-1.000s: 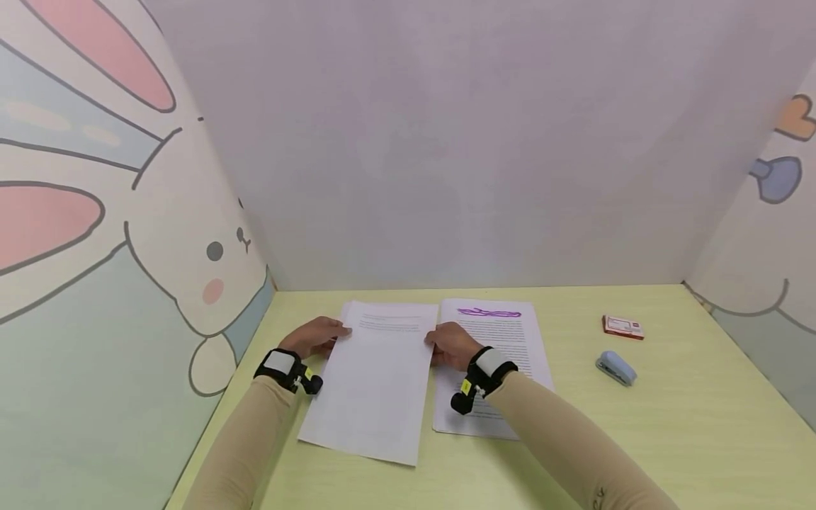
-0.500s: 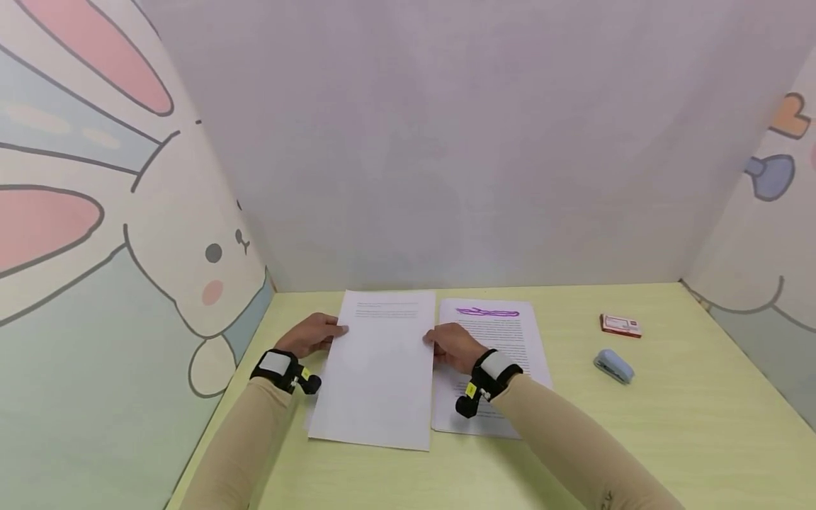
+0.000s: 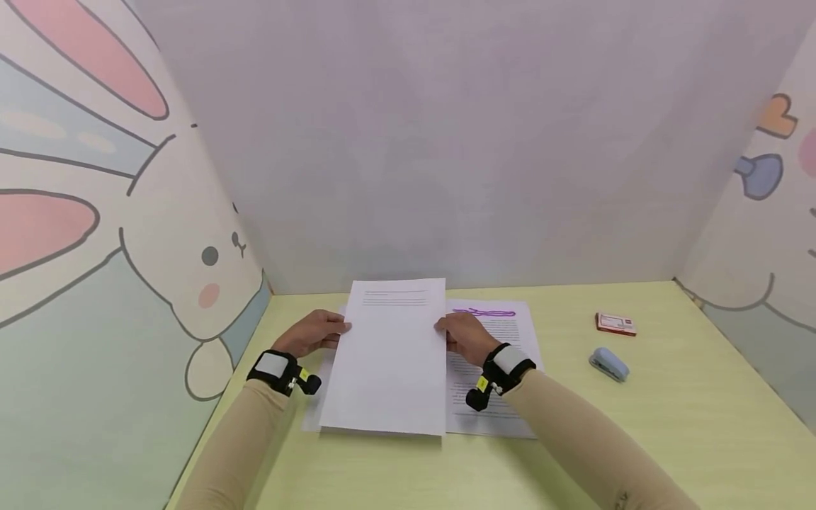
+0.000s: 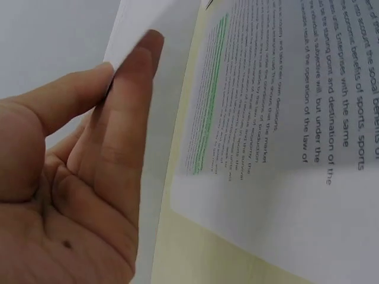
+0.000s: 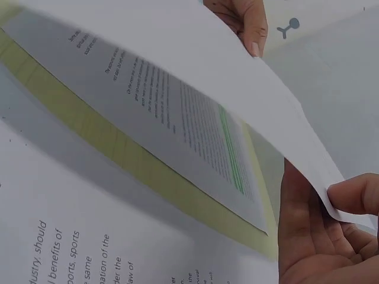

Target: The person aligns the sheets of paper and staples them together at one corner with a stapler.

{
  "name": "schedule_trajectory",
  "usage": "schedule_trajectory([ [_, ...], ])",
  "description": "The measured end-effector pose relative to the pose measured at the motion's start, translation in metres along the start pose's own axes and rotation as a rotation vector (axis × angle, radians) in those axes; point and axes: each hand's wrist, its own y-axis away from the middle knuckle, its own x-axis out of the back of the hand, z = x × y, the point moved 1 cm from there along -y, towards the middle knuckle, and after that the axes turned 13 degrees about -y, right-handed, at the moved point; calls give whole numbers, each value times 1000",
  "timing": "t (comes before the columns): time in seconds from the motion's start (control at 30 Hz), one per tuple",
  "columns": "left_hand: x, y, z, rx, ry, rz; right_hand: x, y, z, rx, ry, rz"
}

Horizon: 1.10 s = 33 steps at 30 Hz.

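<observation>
Left hand [image 3: 310,334] and right hand [image 3: 469,337] are pinching this sheet [image 3: 392,361] by both sides mid-frame, probably so it isn't sagging.

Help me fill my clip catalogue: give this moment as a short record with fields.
Left hand: pinches the white sheet by its left edge
Right hand: pinches the same sheet by its right edge
Sheet position: raised, with a few printed lines near its top
Underneath: page with a green marked strip, lying on the table
Right of the sheet: printed paper with a purple scribble, partly hidden by the right hand and arm
Farther right: blue stapler, with a red-and-white box behind it
</observation>
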Motion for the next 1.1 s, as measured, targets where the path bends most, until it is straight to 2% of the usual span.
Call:
schedule_trajectory([
  [0.13,-6,0,9,-28,-6,-1,9,7,-5,18,1,-15],
  [0.37,-16,-2,27,-108,24,-46,30,18,-20,59,46,-22],
  [0.53,-23,-3,42,-121,50,-59,42,24,-33,86,64,-31],
  [0.83,-42,-7,59,-130,21,-18,62,40,-47,131,99,-43],
  [1.1,-61,-12,68,-182,29,-54,84,47,-48,142,99,-7],
])
